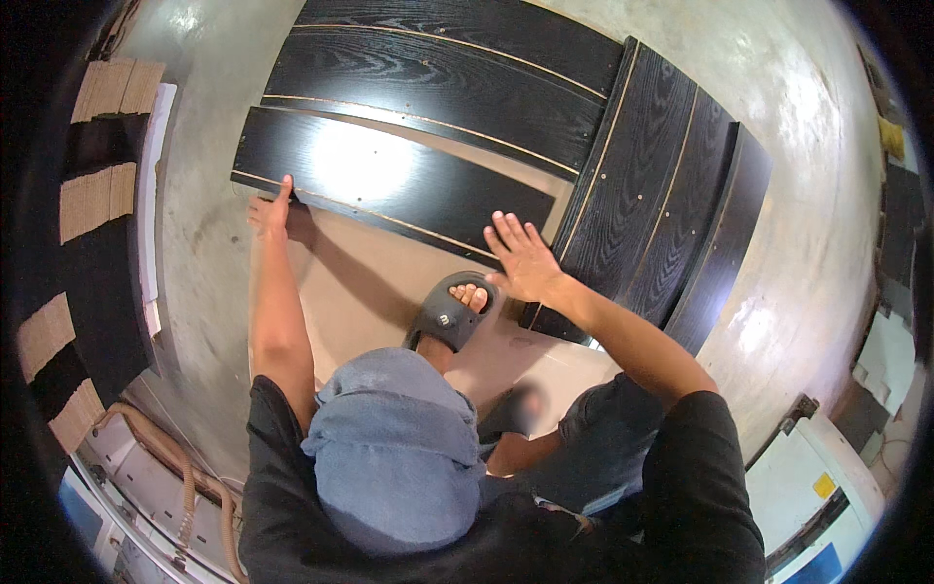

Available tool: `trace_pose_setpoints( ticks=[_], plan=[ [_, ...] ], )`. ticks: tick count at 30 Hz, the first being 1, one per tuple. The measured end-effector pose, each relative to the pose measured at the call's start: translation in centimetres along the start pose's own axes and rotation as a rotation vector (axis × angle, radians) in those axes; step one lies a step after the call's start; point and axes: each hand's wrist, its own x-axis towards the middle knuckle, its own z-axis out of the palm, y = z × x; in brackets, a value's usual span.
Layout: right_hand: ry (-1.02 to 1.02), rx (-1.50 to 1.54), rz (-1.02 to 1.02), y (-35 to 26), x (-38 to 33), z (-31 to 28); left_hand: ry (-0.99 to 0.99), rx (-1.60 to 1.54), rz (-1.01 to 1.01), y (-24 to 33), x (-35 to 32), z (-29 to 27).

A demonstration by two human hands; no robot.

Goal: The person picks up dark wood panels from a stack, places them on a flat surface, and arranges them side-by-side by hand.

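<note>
Gripping the loose black panel [446, 180] by its near long edge, close to its left end, the left hand [268, 212] in the head view has its thumb over the edge and its fingers curled below. The right hand [525, 263] is spread flat and grasps nothing; its fingertips lie over the near corner at the panel's right end, seemingly in contact, though how hard they press cannot be told. Judging by how things lie, the work looks partly done: the upper black panels [438, 73] lie side by side across the far part, and the right-hand panels [654, 185] run at an angle to them, meeting or nearly meeting their right ends. The loose panel does not yet lie flush with this layout. A wedge of the pale sheet [360, 282] shows between it and the upper panels, tight toward the left and wider toward the right, and another strip shows beside its right end, so closing those gaps seems to be what is left. Relative to the hands, the panel lies just beyond them, its body stretching between the two and away from the person, with the left hand at one end and the right at the other. A sandalled foot [455, 313] stands on the pale sheet, near the right hand and apart from the panel.
</note>
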Motion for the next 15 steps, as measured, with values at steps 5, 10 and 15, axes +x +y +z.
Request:
trace_pose_setpoints(
  ticks=[5,10,15],
  plan=[
    [0.118,0.053,-0.024,-2.9,1.4,0.9,-0.235,-0.573,0.057,-1.0,3.8,-2.0],
    [0.193,0.109,-0.103,-1.5,1.5,0.8,-0.391,-0.928,-0.146,-0.4,5.9,-1.1],
    [0.157,0.138,-0.079,-2.4,1.6,0.3,-0.346,-1.202,0.115,2.8,8.1,-4.7]
  ],
)
